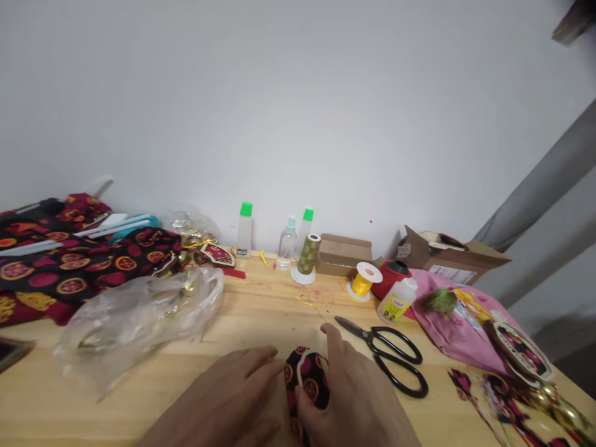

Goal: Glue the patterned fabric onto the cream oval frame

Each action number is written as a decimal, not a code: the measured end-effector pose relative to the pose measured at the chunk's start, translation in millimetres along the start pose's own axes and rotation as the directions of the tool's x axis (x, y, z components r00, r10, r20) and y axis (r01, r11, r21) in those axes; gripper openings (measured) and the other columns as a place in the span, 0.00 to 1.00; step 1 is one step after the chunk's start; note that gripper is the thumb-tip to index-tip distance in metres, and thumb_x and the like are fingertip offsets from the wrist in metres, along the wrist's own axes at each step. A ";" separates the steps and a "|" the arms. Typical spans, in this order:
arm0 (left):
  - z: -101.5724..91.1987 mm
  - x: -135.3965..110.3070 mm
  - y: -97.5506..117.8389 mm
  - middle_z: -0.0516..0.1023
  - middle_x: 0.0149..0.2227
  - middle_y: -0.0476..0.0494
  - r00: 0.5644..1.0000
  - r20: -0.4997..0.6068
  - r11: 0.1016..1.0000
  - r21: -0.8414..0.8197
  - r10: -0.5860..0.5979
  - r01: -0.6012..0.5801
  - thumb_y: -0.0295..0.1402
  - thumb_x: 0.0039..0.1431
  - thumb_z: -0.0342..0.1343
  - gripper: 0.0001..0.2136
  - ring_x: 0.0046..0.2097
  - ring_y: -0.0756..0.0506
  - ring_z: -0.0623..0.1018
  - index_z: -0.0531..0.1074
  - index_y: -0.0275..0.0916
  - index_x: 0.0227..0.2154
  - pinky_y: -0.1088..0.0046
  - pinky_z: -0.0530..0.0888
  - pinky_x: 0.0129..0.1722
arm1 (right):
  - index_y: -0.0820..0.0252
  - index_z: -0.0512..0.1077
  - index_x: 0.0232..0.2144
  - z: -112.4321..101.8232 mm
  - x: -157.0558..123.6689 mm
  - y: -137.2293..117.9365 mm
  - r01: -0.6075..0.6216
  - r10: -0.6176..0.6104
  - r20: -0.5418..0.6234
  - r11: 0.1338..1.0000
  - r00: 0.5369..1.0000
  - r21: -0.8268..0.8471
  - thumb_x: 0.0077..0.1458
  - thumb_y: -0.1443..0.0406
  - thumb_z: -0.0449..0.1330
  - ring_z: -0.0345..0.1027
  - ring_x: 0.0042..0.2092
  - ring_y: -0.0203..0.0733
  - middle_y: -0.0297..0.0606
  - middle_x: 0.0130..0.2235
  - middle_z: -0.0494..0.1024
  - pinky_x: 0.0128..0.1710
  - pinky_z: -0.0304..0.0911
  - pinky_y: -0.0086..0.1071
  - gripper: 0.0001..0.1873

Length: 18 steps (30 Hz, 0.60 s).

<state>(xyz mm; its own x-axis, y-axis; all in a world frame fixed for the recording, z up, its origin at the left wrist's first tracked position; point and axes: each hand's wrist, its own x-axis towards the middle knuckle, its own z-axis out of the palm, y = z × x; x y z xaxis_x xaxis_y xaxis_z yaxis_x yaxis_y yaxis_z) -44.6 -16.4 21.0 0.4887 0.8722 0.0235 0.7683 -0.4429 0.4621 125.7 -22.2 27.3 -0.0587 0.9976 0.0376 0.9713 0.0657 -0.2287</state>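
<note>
A small black fabric piece (318, 380) with maroon and orange round motifs and a cream curved edging lies at the front middle of the table. My right hand (358, 391) holds it from the right, thumb pressed on its face and index finger stretched along its far side. Just left of it is my left hand (233, 391), fingers stretched towards the fabric and slightly blurred; its lower fingers are partly hidden. Black-handled scissors (395, 351) lie beside my right hand, blades pointing away to the left.
Behind stand a green thread spool (309, 254), a yellow cord spool (363, 282), a glue bottle (395, 300) and a brown box (344, 253). Patterned cloth (116, 254) and a clear plastic bag (135, 316) lie left. A pink bag (447, 335) and fabric scraps (503, 397) lie right.
</note>
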 end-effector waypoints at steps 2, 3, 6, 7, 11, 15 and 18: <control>2.5 0.9 -2.2 0.72 0.47 0.43 1.000 0.018 1.000 0.022 -0.002 0.001 0.34 0.45 0.50 0.18 0.46 0.40 0.71 0.69 0.43 0.43 0.62 0.68 0.45 | 0.70 0.57 0.50 4.1 3.8 -5.5 -0.023 0.022 -0.002 0.999 1.000 -0.044 0.41 0.63 0.54 0.68 0.34 0.51 0.48 0.32 0.74 0.31 0.61 0.39 0.32; 7.1 0.7 -6.7 0.71 0.47 0.42 1.000 0.011 0.999 0.037 0.005 -0.005 0.34 0.45 0.50 0.19 0.47 0.40 0.71 0.68 0.43 0.43 0.63 0.68 0.45 | 0.70 0.57 0.50 5.4 5.5 -7.7 -0.029 0.029 0.001 0.998 1.000 -0.058 0.41 0.63 0.54 0.68 0.34 0.51 0.48 0.32 0.74 0.31 0.61 0.39 0.32; 27.6 -2.4 -29.6 0.69 0.50 0.44 0.998 -0.048 0.998 0.028 0.051 -0.050 0.36 0.45 0.50 0.21 0.48 0.41 0.70 0.65 0.46 0.47 0.63 0.69 0.45 | 0.69 0.59 0.49 6.8 9.9 -12.9 -0.035 0.038 0.029 0.995 0.999 -0.092 0.41 0.63 0.54 0.68 0.34 0.51 0.48 0.32 0.74 0.30 0.61 0.39 0.30; 34.2 -3.7 -37.7 0.69 0.50 0.45 0.994 -0.081 0.998 0.013 0.069 -0.068 0.37 0.46 0.50 0.22 0.48 0.41 0.70 0.63 0.47 0.48 0.63 0.68 0.45 | 0.69 0.60 0.48 7.0 11.1 -14.2 -0.034 0.038 0.041 0.994 0.998 -0.102 0.40 0.63 0.54 0.68 0.33 0.51 0.47 0.31 0.74 0.30 0.61 0.38 0.30; 47.2 -6.2 -54.8 0.70 0.49 0.48 0.979 -0.169 0.991 -0.057 0.110 -0.121 0.41 0.46 0.51 0.22 0.46 0.42 0.71 0.62 0.51 0.48 0.66 0.69 0.44 | 0.67 0.62 0.45 7.8 15.8 -16.1 -0.021 0.032 0.096 0.993 0.995 -0.113 0.39 0.63 0.54 0.69 0.32 0.51 0.47 0.30 0.74 0.28 0.61 0.36 0.27; 46.7 -2.9 -52.7 0.71 0.48 0.47 0.975 -0.176 0.986 -0.073 0.135 -0.150 0.42 0.43 0.52 0.24 0.44 0.42 0.72 0.62 0.51 0.48 0.66 0.70 0.43 | 0.66 0.62 0.43 8.2 19.9 -12.1 0.005 0.011 0.147 0.994 0.989 -0.108 0.40 0.62 0.52 0.69 0.34 0.52 0.49 0.32 0.74 0.27 0.61 0.36 0.24; 49.7 -1.4 -53.6 0.70 0.49 0.47 0.972 -0.180 0.984 -0.064 0.151 -0.165 0.40 0.44 0.51 0.25 0.45 0.42 0.72 0.61 0.51 0.49 0.66 0.70 0.43 | 0.65 0.63 0.40 8.5 21.4 -8.6 0.007 0.006 0.162 0.997 0.987 -0.074 0.40 0.62 0.52 0.69 0.33 0.52 0.48 0.31 0.74 0.28 0.61 0.37 0.22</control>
<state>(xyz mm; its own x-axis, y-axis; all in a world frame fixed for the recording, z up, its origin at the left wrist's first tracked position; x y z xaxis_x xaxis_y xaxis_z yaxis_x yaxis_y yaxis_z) -65.9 -4.3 -47.9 0.5165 0.8182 0.2526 0.6492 -0.5665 0.5076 114.1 -1.2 21.9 -0.0899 0.9885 -0.1216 0.9852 0.0704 -0.1561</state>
